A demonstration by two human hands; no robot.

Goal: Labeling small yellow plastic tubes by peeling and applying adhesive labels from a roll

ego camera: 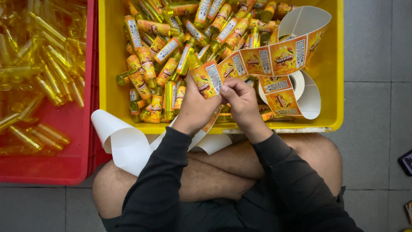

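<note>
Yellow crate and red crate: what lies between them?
Nothing: in the head view the yellow crate stands wall to wall against the red crate. White backing paper curls just below that seam, near the person's knee.

Grey tiled floor carries everything here. A yellow crate sits on it at upper centre, a red crate right beside it on the left, nearly touching. A small dark object lies at the right edge, too cropped to identify.
</note>
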